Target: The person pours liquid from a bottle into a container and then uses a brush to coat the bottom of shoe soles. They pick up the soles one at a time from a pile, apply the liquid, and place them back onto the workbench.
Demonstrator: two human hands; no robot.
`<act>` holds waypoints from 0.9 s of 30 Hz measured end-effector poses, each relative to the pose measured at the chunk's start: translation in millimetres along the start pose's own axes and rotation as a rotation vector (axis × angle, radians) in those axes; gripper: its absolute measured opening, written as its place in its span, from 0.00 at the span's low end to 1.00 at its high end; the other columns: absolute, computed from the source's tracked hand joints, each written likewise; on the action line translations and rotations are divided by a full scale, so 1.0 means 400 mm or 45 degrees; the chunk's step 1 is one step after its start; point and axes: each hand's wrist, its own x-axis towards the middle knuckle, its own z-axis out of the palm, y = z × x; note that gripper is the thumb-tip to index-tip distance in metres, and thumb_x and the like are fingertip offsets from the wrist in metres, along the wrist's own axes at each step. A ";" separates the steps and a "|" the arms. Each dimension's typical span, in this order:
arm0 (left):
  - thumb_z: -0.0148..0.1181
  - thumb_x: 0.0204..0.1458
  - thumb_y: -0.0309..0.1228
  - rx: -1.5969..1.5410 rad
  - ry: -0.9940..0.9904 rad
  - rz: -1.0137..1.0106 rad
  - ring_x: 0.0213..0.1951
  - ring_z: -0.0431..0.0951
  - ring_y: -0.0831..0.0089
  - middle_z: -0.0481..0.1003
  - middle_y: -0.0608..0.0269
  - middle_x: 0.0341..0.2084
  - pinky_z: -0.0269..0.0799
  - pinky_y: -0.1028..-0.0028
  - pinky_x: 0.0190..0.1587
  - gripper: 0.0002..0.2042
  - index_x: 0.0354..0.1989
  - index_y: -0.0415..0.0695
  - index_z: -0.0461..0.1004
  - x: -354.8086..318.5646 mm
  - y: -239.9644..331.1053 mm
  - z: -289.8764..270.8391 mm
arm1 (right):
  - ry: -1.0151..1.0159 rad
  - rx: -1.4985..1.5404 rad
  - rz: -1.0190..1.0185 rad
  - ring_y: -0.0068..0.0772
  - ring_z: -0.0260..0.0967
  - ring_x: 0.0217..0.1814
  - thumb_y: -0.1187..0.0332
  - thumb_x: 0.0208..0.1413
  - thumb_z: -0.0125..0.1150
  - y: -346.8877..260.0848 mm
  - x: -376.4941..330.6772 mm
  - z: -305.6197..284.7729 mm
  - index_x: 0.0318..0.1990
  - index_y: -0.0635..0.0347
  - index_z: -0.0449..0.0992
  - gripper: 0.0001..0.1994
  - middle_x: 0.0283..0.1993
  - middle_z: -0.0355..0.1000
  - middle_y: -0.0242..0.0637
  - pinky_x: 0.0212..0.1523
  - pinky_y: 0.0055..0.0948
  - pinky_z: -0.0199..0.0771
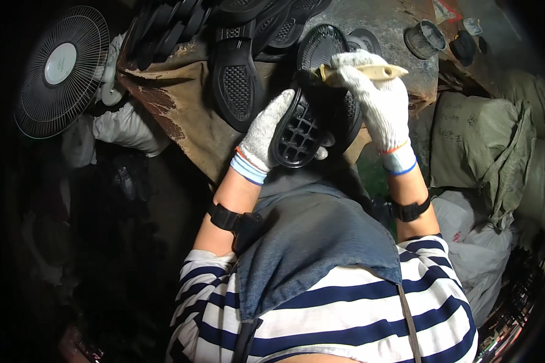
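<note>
My left hand (265, 128), in a white knit glove, grips a black shoe sole (298, 134) near its heel end. Its fingertips show on the far side of the sole, and the gridded hollow of the heel faces up. My gloved right hand (374, 100) is closed around a paintbrush (386, 73) with a cream handle. The dark bristles touch or hover right at the middle of the sole; I cannot tell which. Other black soles (237, 85) lie on the worktable just past my hands.
More soles (169, 27) are heaped at the table's far left. A grubby metal tin (424, 39) stands at the far right of the worktable (399, 24). A fan (62, 66) is at the left, with green sacks (475, 139) and white bags (472, 242) at the right.
</note>
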 end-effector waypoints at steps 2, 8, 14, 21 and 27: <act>0.37 0.70 0.53 0.048 -0.190 -0.051 0.46 0.79 0.28 0.76 0.33 0.53 0.78 0.38 0.50 0.32 0.64 0.34 0.68 0.019 0.005 0.017 | 0.062 0.241 0.062 0.19 0.77 0.44 0.72 0.59 0.67 -0.018 -0.044 0.028 0.44 0.63 0.84 0.08 0.45 0.83 0.34 0.54 0.25 0.74; 0.39 0.70 0.50 -0.123 -0.251 0.265 0.56 0.78 0.53 0.74 0.44 0.59 0.70 0.53 0.65 0.28 0.65 0.39 0.69 0.043 0.054 0.030 | -0.324 -0.026 -0.275 0.24 0.79 0.49 0.71 0.53 0.73 -0.046 -0.111 0.046 0.40 0.57 0.86 0.08 0.43 0.85 0.31 0.73 0.36 0.56; 0.39 0.69 0.55 0.593 0.303 0.499 0.37 0.85 0.45 0.81 0.34 0.41 0.85 0.53 0.43 0.32 0.59 0.34 0.72 -0.013 0.103 0.124 | -0.434 -0.437 -0.509 0.28 0.79 0.51 0.71 0.52 0.73 -0.037 -0.064 -0.048 0.41 0.55 0.86 0.08 0.42 0.84 0.29 0.71 0.39 0.62; 0.38 0.72 0.48 1.177 0.374 0.748 0.53 0.81 0.52 0.76 0.42 0.56 0.79 0.57 0.57 0.29 0.67 0.33 0.64 -0.049 0.075 0.173 | -0.416 -0.645 -0.729 0.36 0.78 0.48 0.66 0.50 0.73 -0.085 -0.034 0.005 0.39 0.52 0.86 0.08 0.38 0.84 0.31 0.62 0.38 0.70; 0.40 0.73 0.35 0.853 0.176 0.601 0.63 0.73 0.64 0.69 0.51 0.65 0.72 0.65 0.65 0.24 0.74 0.37 0.54 -0.078 0.072 0.134 | -0.116 -0.725 -0.808 0.40 0.80 0.39 0.69 0.48 0.74 -0.102 0.059 0.000 0.34 0.53 0.85 0.06 0.35 0.82 0.34 0.46 0.33 0.79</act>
